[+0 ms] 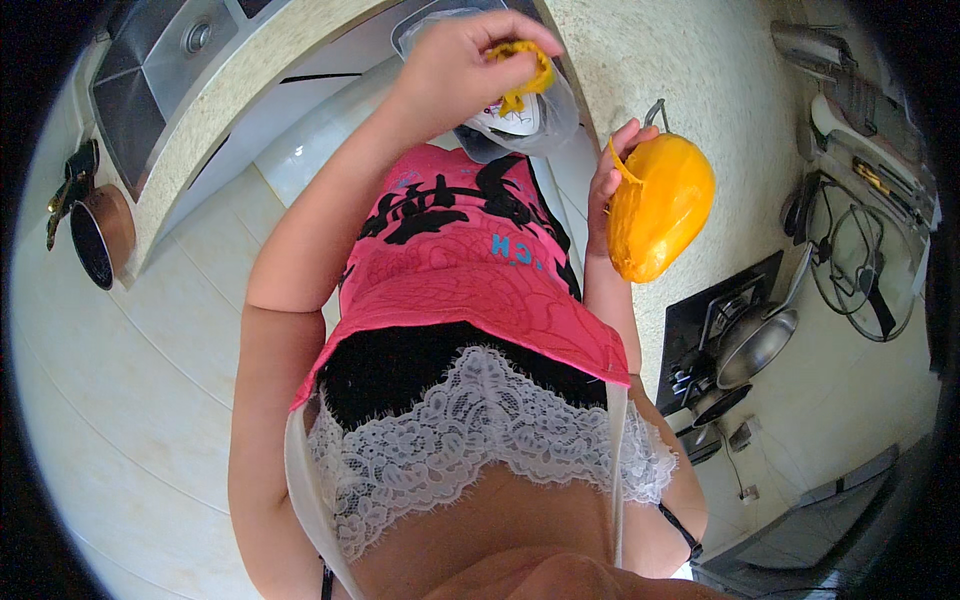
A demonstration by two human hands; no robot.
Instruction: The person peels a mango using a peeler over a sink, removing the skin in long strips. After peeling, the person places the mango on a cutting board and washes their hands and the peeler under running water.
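Note:
My left hand [469, 67] pinches a strip of yellow fruit peel [544, 71] above a clear plastic bag [559, 124]. The bag lines a container, and something with a white printed surface lies inside it. To the right, my right hand [611, 184] holds a peeled yellow-orange fruit [664, 210], which looks like a mango. A thin flap of peel [624, 161] stands out from its left side near my fingertips. Just above the fruit shows a bent metal piece [658, 112]; whether my right hand holds it cannot be told.
The speckled countertop [637, 60] curves along the right, with a black gas hob [679, 337], a steel pan [757, 349] and a glass lid [885, 270]. A steel sink [161, 82] is at the upper left, near a copper-coloured pot [112, 221]. Tiled floor [150, 360] spreads below.

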